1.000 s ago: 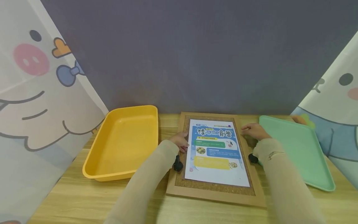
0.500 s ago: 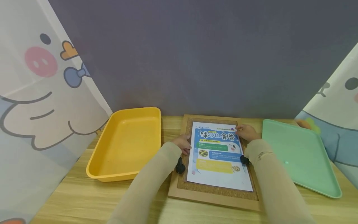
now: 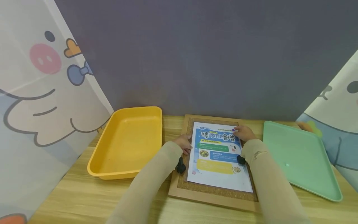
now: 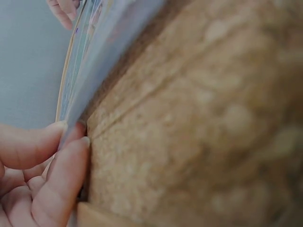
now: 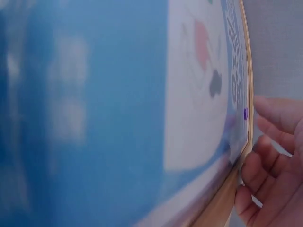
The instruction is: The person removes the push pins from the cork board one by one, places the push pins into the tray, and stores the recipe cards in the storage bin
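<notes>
Fingers on our left hand (image 3: 183,143) pinch the side edge of the paper (image 3: 218,177), thumb on one face and a finger on the other; it looks as if that small pinch stops the page from sliding. To the right of them, at the page's far corner, is our right hand (image 3: 245,133), its fingers loosely bent and holding nothing that we can see. Just beside those fingertips is a purple pin (image 5: 246,113), and we think it is there to fix the corner down. Under the page, next to our left fingertips, is the cork board (image 3: 215,189), likely picked because pins go in well. Its wooden frame (image 3: 212,200) runs around it. Farther out, past our left fingers, sits the yellow tray (image 3: 126,146); past our right fingers, the green tray (image 3: 305,158), perhaps set aside to give us room.
</notes>
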`<state>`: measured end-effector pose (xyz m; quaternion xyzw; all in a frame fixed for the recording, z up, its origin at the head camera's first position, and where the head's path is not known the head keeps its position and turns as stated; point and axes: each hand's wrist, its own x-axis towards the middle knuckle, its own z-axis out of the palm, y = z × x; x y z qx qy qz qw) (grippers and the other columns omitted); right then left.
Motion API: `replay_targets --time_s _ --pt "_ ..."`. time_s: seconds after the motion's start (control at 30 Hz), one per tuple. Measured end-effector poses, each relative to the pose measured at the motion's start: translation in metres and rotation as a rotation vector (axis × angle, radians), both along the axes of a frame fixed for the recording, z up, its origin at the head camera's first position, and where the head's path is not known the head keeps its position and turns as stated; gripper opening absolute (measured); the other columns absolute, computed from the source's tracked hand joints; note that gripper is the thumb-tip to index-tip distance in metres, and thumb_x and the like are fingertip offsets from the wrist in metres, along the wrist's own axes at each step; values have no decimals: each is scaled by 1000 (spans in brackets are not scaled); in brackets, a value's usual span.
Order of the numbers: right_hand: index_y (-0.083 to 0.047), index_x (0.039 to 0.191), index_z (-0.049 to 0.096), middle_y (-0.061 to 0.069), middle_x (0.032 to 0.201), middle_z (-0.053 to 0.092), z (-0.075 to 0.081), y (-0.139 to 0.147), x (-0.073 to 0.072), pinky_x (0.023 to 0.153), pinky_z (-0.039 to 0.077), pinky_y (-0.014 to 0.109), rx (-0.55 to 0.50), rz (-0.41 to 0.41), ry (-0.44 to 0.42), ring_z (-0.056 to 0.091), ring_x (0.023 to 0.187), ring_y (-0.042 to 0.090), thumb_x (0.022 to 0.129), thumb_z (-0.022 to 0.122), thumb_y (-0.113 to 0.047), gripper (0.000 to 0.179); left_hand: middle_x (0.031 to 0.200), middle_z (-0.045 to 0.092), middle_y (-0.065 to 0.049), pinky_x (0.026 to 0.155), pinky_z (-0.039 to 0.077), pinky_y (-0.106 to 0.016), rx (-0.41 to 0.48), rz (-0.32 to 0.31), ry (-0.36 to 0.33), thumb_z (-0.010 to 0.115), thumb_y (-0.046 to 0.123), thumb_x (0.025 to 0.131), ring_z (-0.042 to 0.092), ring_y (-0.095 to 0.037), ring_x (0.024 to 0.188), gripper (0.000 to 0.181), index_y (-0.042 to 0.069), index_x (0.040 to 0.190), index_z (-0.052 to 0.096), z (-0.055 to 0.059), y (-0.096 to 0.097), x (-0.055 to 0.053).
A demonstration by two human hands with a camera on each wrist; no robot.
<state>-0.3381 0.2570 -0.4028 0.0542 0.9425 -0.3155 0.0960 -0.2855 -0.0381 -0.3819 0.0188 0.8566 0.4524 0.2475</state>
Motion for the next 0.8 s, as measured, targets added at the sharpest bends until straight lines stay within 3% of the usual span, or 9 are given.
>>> replay_targets --time_s 0.2,0.37,0.53,0.8 --pt "4 141 42 31 138 41 -4 -3 -1 103 32 63 40 49 26 44 120 46 97 52 -16 50 95 61 -17 65 57 -29 -10 -2 -1 57 -6 92 60 -20 71 69 1 151 22 -3 -1 -2" --pt "2 140 43 31 140 40 -4 2 -4 105 27 63 121 64 66 35 128 49 97 53 -16 48 105 61 -20 66 57 -29 -15 -16 16 57 -4 93 59 -19 72 68 0 151 21 0 1 1" --pt "1 143 39 32 143 33 -2 2 -4 106 25 64 132 63 17 29 131 51 97 52 -18 51 100 61 -19 66 57 -29 -19 2 9 57 -5 92 59 -21 73 69 1 151 22 -1 2 -3" --pt "-4 145 38 32 145 31 -4 5 -6 105 26 65 96 58 -37 32 129 50 98 49 -17 50 94 60 -16 64 57 -29 -30 15 -2 58 -5 92 58 -20 71 68 2 151 24 -4 5 -3"
